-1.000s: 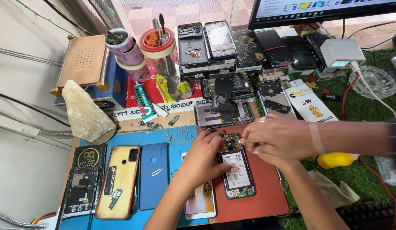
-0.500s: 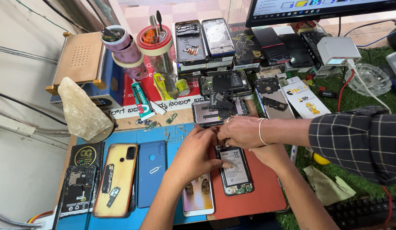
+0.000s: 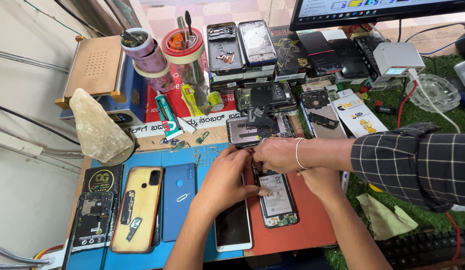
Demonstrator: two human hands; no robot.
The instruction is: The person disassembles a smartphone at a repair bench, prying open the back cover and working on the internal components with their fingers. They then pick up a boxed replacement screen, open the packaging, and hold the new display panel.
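Over the opened phone (image 3: 276, 199), left hand (image 3: 226, 176) seemingly pinches its edge.

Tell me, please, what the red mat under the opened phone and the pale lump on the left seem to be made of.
The red mat looks like soft matte rubber or silicone: flat, dull, no glare. The pale lump looks like rough stone or a crystal block: cloudy, faceted, uneven. Neither is certain.

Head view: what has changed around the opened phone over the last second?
A co-worker's arm in a checked sleeve has reached further in from the right, its hand now over the top of the opened phone. The left hand and right hand stayed on the phone.
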